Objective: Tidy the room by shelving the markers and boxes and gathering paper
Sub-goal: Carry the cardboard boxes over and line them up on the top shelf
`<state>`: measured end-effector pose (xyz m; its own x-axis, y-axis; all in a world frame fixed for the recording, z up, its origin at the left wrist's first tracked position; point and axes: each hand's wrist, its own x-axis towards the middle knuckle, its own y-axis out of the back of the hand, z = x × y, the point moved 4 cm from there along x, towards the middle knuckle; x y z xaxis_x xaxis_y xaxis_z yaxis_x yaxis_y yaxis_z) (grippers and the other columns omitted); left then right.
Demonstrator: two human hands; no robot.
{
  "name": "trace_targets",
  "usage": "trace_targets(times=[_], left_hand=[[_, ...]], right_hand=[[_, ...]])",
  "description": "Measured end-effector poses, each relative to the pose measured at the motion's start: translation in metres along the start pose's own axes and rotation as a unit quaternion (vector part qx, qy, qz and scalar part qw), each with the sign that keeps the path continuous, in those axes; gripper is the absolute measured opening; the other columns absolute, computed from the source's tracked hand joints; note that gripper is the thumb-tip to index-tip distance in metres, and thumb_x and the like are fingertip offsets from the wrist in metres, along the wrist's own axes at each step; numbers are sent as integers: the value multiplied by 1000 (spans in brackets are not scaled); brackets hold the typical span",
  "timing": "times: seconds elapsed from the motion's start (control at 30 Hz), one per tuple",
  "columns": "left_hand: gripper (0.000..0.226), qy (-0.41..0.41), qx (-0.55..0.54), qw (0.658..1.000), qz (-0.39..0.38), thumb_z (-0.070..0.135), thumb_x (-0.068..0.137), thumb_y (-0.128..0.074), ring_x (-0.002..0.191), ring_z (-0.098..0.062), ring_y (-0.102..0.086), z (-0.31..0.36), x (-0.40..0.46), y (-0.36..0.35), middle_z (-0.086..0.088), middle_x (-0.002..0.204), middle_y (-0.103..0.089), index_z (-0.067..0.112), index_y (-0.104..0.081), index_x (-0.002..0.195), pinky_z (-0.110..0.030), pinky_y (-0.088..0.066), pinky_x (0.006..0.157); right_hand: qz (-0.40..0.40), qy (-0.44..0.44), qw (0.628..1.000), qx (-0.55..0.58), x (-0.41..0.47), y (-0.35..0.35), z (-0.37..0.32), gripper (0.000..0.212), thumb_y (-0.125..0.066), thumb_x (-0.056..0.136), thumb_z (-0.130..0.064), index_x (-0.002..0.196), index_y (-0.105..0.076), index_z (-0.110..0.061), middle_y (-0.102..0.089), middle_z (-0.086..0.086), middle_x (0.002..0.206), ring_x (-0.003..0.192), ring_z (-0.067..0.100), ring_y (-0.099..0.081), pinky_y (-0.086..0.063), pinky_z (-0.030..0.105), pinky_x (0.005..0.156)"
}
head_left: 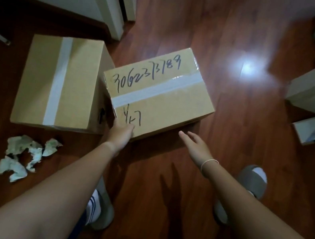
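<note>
Your two bare forearms fill the near edge of the view, reaching down toward the numbered box (158, 92) on the wooden floor (232, 143). That box, taped along its top and marked in black pen, is the landmark. Beside it on its left, just touching or nearly so, sits a plain taped box (58, 80). Your left hand (121, 134) grips the numbered box's near corner, thumb on the top face, fingers hidden round the side. Your right hand (197, 145) hovers just off its near edge, fingers straight and spread, holding nothing. Crumpled paper scraps (22, 154) lie on the floor near-left of the numbered box. Well to its right lies a small white carton (311, 129).
</note>
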<state>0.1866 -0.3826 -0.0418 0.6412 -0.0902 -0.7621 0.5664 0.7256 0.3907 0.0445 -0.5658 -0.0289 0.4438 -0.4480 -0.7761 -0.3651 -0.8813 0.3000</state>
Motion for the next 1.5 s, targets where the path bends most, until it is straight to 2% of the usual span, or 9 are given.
trace_targets(times=[0.2, 0.33, 0.47, 0.6, 0.83, 1.07, 1.27, 1.4, 1.5], left_hand=[[50, 33, -84, 995, 40, 30, 92, -51, 121, -28, -51, -7, -10, -34, -6, 130, -54, 13, -39, 137, -37, -43, 101], [23, 9, -9, 998, 56, 32, 94, -46, 86, -30, -56, 0, -19, -50, -6, 86, -59, 14, -55, 82, -30, -38, 69], [34, -51, 41, 985, 160, 29, 91, -51, 111, -27, -50, 25, 13, -28, -12, 130, -47, 12, -53, 120, -36, -43, 91], [63, -92, 89, 986, 105, 36, 91, -49, 143, -28, -24, 46, 50, -24, -3, 156, -22, 20, -26, 148, -46, -23, 116], [44, -91, 87, 991, 47, 32, 85, -58, 118, -31, -51, 66, 64, -20, -12, 128, -49, 13, -54, 125, -42, -42, 104], [24, -185, 27, 981, 52, 27, 85, -62, 92, -23, -55, 158, -3, 47, -5, 107, -59, 11, -49, 99, -28, -41, 69], [20, -255, -94, 958, 87, 25, 86, -62, 88, -22, -57, 215, -113, 149, 1, 86, -56, 13, -49, 95, -32, -45, 69], [20, -299, -168, 931, 123, 26, 84, -65, 81, -19, -57, 236, -193, 230, -3, 87, -60, 18, -47, 84, -26, -43, 59], [24, -319, -229, 908, 149, 33, 83, -66, 87, -23, -60, 230, -255, 297, -11, 102, -62, 20, -45, 86, -32, -50, 68]], right_hand=[[1, -40, 998, 49, 26, -21, 5, 64, -53, 88, -48, 143, -37, -18, -39, 4, 149, 132, 25, -42, -36, 41, 109], [47, -63, 992, 99, 39, -12, 12, 66, -57, 86, -45, 142, -38, -17, -47, 5, 144, 129, 26, -46, -38, 43, 107], [95, -91, 984, 120, 55, 10, 28, 74, -58, 86, -42, 147, -27, -15, -38, 7, 150, 135, 28, -39, -33, 40, 111], [71, -113, 977, 167, 71, 14, 44, 73, -55, 87, -46, 148, -25, -19, -39, 6, 149, 133, 28, -41, -34, 46, 111], [84, -73, 954, 280, 68, 6, 36, 48, -55, 91, -28, 137, -42, -22, -60, 5, 128, 114, 28, -58, -46, 46, 100], [65, 29, 956, 285, 28, 48, -68, 36, -51, 94, -26, 130, -49, -22, -62, 9, 127, 109, 28, -61, -47, 47, 98], [27, 181, 942, 282, -72, 68, -202, 38, -45, 97, -21, 135, -44, -21, -65, 1, 104, 68, 9, -65, -52, 23, 53], [-31, 291, 916, 275, -159, 66, -286, 36, -44, 97, -25, 133, -47, -23, -67, 1, 99, 74, 14, -65, -53, 26, 57], [-112, 368, 882, 270, -239, 38, -341, 31, -42, 96, -21, 124, -55, -20, -69, 2, 101, 78, 14, -67, -53, 25, 62]])
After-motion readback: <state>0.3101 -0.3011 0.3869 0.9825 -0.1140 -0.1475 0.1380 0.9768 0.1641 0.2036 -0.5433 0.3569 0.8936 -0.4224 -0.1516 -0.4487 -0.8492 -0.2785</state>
